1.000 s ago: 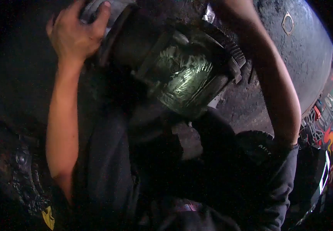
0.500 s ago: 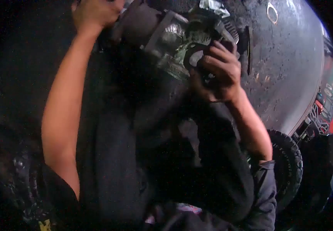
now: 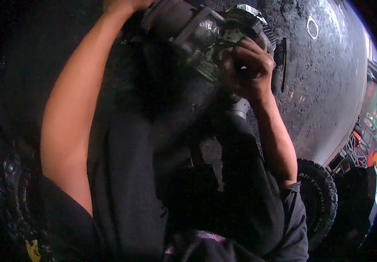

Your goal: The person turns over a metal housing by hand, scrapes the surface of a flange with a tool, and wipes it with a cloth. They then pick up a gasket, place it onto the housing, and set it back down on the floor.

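Note:
A greasy metal housing [image 3: 206, 32], gearbox-like, lies at the top middle, with a dark cylindrical section at its left end and a toothed rim at its right. At the top edge, my left hand [image 3: 127, 5] reaches that left end; its fingers are mostly cut off by the frame. My right hand [image 3: 251, 65] is at the right end of the housing, its fingers bent and closed against the lower face. Whatever lies between those fingers is hidden in shadow and partly blurred.
A thin oval gasket-like ring [image 3: 312, 28] lies on the stained grey surface at upper right. An all-terrain tyre [image 3: 317, 196] stands at the lower right. My dark-clothed legs [image 3: 129, 174] fill the lower middle. Something yellow [image 3: 32, 250] shows at bottom left.
The view has shifted, bringing the housing slightly lower and to the right. My right hand's fingers have curled in more tightly, covering the round dark part that showed beside them. My left hand is more cut off.

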The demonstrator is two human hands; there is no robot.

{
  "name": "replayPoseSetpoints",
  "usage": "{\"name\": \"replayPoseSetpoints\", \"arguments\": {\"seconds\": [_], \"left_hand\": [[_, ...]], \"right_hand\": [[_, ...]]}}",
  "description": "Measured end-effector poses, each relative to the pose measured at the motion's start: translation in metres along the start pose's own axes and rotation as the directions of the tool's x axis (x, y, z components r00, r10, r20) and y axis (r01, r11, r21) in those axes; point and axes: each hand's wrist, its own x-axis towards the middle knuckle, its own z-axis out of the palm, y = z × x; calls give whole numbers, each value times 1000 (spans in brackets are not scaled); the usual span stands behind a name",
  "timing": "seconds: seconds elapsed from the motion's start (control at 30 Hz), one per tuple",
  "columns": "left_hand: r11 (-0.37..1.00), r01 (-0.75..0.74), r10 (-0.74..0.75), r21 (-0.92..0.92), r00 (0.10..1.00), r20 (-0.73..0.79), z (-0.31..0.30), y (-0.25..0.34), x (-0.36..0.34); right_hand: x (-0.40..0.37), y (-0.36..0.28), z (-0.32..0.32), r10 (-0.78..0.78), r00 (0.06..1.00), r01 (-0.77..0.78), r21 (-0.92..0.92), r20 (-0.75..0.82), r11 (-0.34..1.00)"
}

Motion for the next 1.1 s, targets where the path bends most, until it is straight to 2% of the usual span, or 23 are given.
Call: {"name": "replayPoseSetpoints", "arguments": {"seconds": [0.07,0.17,0.23,0.3,0.33,0.4,0.43,0.47,0.53,0.57,0.6,0.67,0.7,0.73,0.8,0.83,0.87,0.93,0.97,1.03,1.07,1.1], "left_hand": [[1000,-3,3,-10,1000,5,1,-4,4],[998,-53,53,38,999,3,6,-10,3],[996,41,-40,-76,999,19,6,-7,3],[999,26,-26,-43,1000,10,8,-4,3],[1000,0,0,-7,1000,3,9,-2,5],[1000,-15,15,7,1000,-10,14,-4,11],[999,-32,32,24,999,1,18,-6,9],[999,-29,28,18,1000,5,21,-8,7],[999,-47,47,11,999,-9,18,-12,6],[999,-44,44,13,999,-12,18,-13,6],[999,-24,25,24,999,-40,19,-13,5],[999,-8,10,33,998,-61,19,-12,2],[1000,-7,8,23,999,-42,18,-13,3],[1000,-3,4,12,1000,-21,16,-13,2],[1000,25,-25,16,1000,3,14,-10,1],[998,55,-55,26,998,23,12,-9,0],[998,57,-58,28,998,23,11,-9,-2],[998,51,-52,48,998,30,7,-12,-7],[998,51,-52,48,998,29,6,-11,-8],[994,112,-113,22,990,79,4,-5,-5],[993,115,-116,19,990,79,4,-3,-6],[994,110,-110,8,991,73,2,-2,-9]], "right_hand": [[-3,5,11,-201,980,200,-63,-11,978],[-3,6,11,-181,984,180,-109,1,978],[1,4,9,-194,981,193,-102,0,976],[3,4,7,-88,995,98,-215,57,972],[0,4,3,-91,995,100,-222,52,970],[-8,12,-2,-36,999,39,-102,23,994],[-9,14,3,-186,982,182,-108,-26,977],[-10,15,4,-182,983,179,-110,-18,978],[-6,9,6,-272,961,275,-146,42,950],[-4,1,3,-160,987,162,-129,22,978],[1,2,1,-162,986,164,-125,26,978],[7,7,-3,18,1000,-18,-64,10,998],[2,4,-4,-59,997,62,-54,43,997],[1,4,-2,-58,997,61,-55,45,997],[-2,7,0,-288,955,294,-110,64,950],[4,9,-6,-236,971,236,21,35,972],[11,14,-10,-185,981,184,10,61,983],[21,10,-9,-298,954,289,-150,-44,946],[16,12,-4,-299,953,289,-150,-44,945],[2,18,8,-315,949,312,148,0,939],[-7,8,6,-315,920,339,-69,234,938],[-6,19,3,-303,937,318,-66,176,946]]}}
